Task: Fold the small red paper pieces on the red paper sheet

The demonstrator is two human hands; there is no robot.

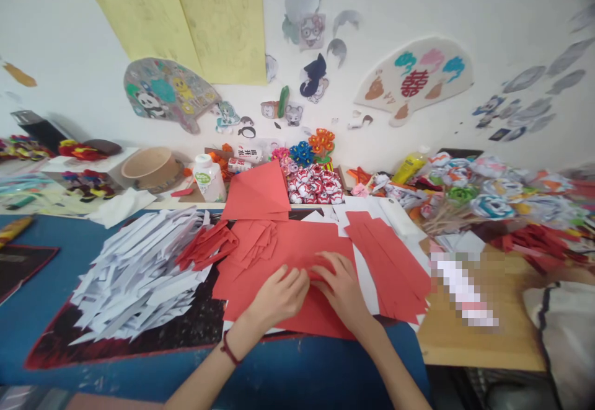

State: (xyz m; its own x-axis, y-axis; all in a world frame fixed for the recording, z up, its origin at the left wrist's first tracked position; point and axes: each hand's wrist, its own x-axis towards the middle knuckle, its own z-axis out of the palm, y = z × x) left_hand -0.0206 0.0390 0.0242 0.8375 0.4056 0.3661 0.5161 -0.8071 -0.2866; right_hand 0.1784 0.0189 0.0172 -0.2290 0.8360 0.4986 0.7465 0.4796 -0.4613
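Note:
Both hands meet above a stack of large red paper sheets [325, 317]. My left hand [281, 292], with a dark bracelet at the wrist, is closed with its fingertips pinching a small red paper piece [315, 275]. From the other side, my right hand [341, 289] has bent fingers closed on the same piece, which hardly stands out against the red sheets below. Left of the hands lie folded red paper strips [211, 245] and small red cut pieces [253, 242]. On the right is a fan of long red strips [388, 261].
A big heap of folded white paper strips [144, 273] covers the dark mat at left. Behind stand a white bottle [209, 179], a round wooden container [151, 168] and red-white paper pieces [316, 185]. Paper flowers [493, 205] crowd the right, near another person's sleeve [567, 335].

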